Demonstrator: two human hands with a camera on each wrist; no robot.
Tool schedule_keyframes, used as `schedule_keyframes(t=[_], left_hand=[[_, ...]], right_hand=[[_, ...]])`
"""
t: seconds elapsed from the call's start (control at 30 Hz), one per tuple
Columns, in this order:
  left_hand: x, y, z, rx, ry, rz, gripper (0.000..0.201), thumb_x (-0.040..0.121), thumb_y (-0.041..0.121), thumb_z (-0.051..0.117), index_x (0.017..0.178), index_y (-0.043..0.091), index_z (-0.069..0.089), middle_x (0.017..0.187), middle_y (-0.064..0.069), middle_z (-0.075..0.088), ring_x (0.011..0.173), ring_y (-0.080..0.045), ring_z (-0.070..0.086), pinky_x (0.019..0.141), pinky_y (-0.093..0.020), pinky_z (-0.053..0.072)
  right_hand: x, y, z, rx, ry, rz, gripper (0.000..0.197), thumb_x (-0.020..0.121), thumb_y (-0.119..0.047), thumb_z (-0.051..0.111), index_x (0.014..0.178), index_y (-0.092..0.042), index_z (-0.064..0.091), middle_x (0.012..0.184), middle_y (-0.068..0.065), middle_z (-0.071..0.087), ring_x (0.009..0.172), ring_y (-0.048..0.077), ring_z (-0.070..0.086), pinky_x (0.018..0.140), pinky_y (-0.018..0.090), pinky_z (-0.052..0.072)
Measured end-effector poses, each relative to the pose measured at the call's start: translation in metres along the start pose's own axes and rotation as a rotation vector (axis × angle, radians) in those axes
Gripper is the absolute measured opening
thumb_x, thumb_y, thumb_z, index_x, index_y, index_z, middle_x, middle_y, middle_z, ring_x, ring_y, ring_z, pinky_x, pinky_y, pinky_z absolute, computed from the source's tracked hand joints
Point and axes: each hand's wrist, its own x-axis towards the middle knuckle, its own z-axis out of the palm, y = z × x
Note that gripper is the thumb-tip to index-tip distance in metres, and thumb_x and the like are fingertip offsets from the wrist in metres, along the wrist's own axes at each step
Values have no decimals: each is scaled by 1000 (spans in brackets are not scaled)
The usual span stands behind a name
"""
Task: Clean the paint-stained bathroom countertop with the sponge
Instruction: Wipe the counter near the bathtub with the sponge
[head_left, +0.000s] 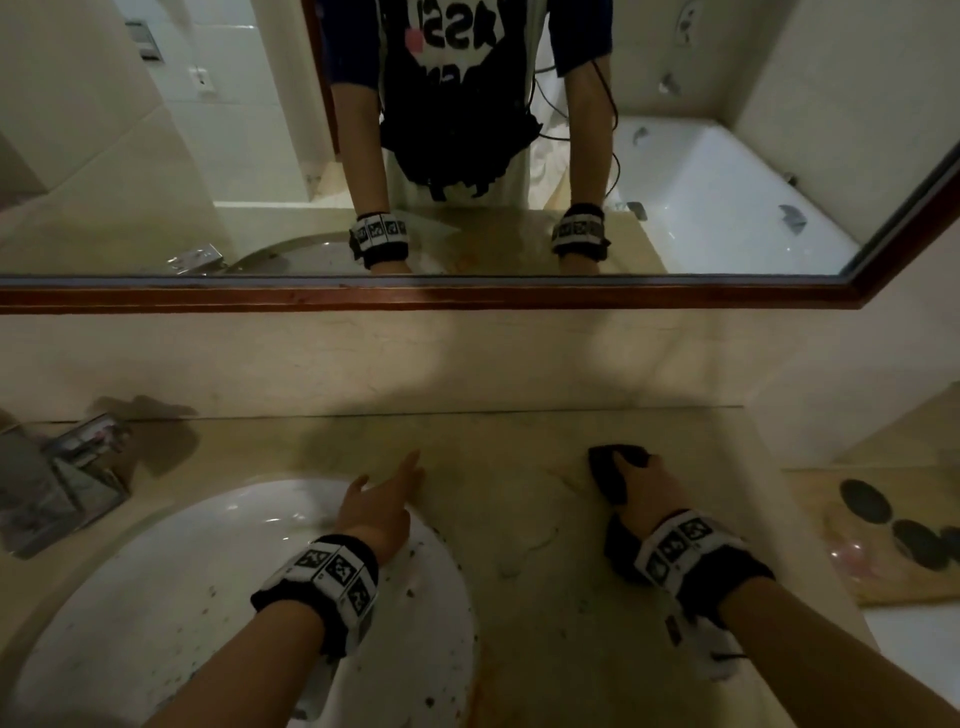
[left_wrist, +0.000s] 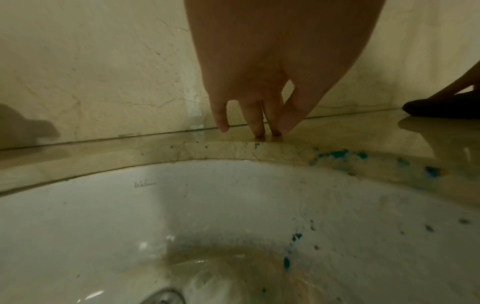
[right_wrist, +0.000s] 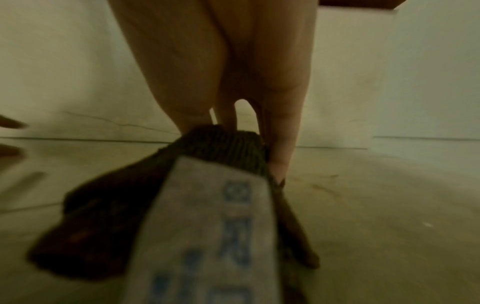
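Observation:
The beige marble countertop (head_left: 519, 561) runs right of the white sink (head_left: 182, 597). My right hand (head_left: 636, 480) grips a dark sponge (head_left: 605, 470) and holds it down on the counter near the back wall. In the right wrist view the sponge (right_wrist: 109, 216) carries a grey printed band, with the thumb and fingers clasped around its far end. My left hand (head_left: 395, 483) is flat, its straight fingertips (left_wrist: 259, 131) touching the counter just behind the sink rim. Blue-green paint spots (left_wrist: 337, 154) dot the counter edge by the basin, and dark specks (left_wrist: 294, 237) lie inside it.
A chrome faucet (head_left: 67, 478) stands at the far left. At the right, a wooden tray (head_left: 831, 499) holds dark round stones (head_left: 865, 501). A framed mirror (head_left: 156, 156) hangs above the backsplash. A wet smear (head_left: 524, 551) lies mid-counter.

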Motion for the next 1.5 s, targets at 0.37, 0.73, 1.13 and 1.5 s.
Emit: schedule_keyframes(t=[0.37, 0.73, 1.13, 1.5], left_hand=[[-2, -10, -16, -271, 104, -4, 60, 95, 5, 38, 148, 23, 15, 143, 4, 49, 127, -19, 50, 119, -32, 21], [10, 7, -21, -230, 45, 0, 53, 95, 8, 42, 143, 27, 32, 148, -2, 41, 134, -25, 42, 110, -32, 35], [72, 60, 2, 178, -194, 59, 78, 89, 31, 58, 150, 29, 9, 160, 2, -10, 148, -22, -5, 120, -43, 15], [78, 53, 6, 173, -205, 77, 83, 87, 31, 62, 150, 27, 8, 159, 0, -12, 148, -24, -6, 119, -43, 20]], right_hand=[[-85, -151, 89, -134, -285, -393, 59, 98, -19, 42, 149, -9, 14, 154, 24, 10, 139, 41, 20, 111, 48, 28], [-36, -73, -6, 268, -70, -329, 42, 97, -23, 43, 138, -26, 43, 133, 14, 45, 116, 31, 50, 100, 33, 41], [43, 110, -68, 262, 339, 233, 47, 92, -24, 50, 137, -25, 41, 132, 20, 33, 103, 44, 51, 91, 44, 49], [64, 63, -42, 45, 149, 38, 62, 89, -21, 52, 146, -16, 27, 151, 17, 23, 133, 36, 36, 108, 44, 36]])
